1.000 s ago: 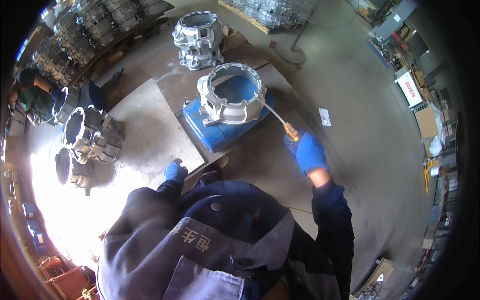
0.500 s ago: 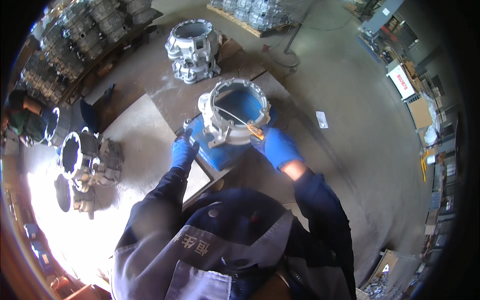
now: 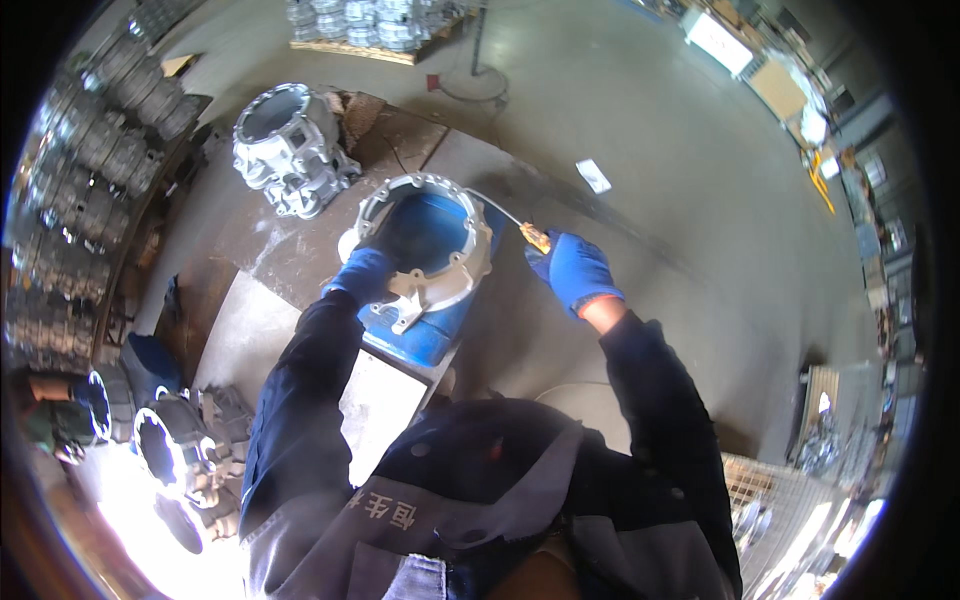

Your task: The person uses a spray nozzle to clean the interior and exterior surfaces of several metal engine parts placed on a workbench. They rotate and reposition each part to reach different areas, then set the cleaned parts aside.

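A silver cast-metal housing (image 3: 481, 262), ring-shaped with bolt lugs around its rim, sits on a blue pad or block (image 3: 415, 345) at the bench edge. My left hand (image 3: 362, 276), in a blue glove, grips the housing's near left rim; some of its fingers are hidden. Out to the right of the ring, my gloved right hand (image 3: 582, 272) is closed round the orange-yellow handle of a scraper-like hand tool (image 3: 534, 237). The tool's thin, bent metal shaft points left toward the housing's far right rim. Whether its tip touches the metal I cannot tell.
A taller stack of housings (image 3: 290, 150) stands on the bench at the far left. More housings (image 3: 180, 445) lie at lower left, beside another person's arm (image 3: 55, 387). Racked castings (image 3: 75, 210) line the left side; a loaded pallet (image 3: 360, 48) is at the back.
My right hand has drawn the tool outward, away from the ring's opening. My left hand has moved from beside the housing onto its rim. The view has turned rightward.
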Available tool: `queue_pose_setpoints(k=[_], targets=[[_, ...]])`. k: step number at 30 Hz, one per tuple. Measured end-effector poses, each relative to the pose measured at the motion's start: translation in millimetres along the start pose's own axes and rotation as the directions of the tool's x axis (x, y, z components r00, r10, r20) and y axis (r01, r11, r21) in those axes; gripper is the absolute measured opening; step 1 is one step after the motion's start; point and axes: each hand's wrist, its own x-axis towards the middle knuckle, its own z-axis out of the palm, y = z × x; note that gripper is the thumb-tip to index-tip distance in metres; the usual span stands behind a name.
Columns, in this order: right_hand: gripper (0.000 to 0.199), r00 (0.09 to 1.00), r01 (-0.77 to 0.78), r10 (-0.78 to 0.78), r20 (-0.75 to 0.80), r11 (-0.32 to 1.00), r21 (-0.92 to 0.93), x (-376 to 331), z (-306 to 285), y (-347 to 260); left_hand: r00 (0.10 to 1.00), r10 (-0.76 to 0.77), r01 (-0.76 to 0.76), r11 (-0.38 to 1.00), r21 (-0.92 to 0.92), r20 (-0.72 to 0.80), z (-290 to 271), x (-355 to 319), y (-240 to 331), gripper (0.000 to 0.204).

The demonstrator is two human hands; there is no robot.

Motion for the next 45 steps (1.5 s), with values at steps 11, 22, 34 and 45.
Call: queue_pose_setpoints(k=[11,22,34,45], targets=[[0.028,0.827,-0.511,0.166,0.538,0.622,0.594,-173.9,-15.0,80.9,0.975,-0.223,0.218,0.961,0.171,0.009,-8.9,12.1,123.4,0.046],[0.021,0.938,-0.337,0.334,0.098,0.806,0.487,-232.3,46.6,106.2,0.736,-0.677,0.676,0.736,0.035,0.008,1.5,79.5,220.8,0.062],[0.029,0.954,-0.29,0.298,0.041,0.873,0.393,-233.8,62.6,91.4,0.897,-0.406,0.154,0.657,-0.738,-0.175,59.7,55.6,92.9,0.05],[0.027,0.743,-0.602,0.41,0.529,0.064,0.796,-207.8,42.3,103.0,0.946,-0.274,0.293,0.951,0.098,-0.173,26.8,25.9,146.3,0.045]])
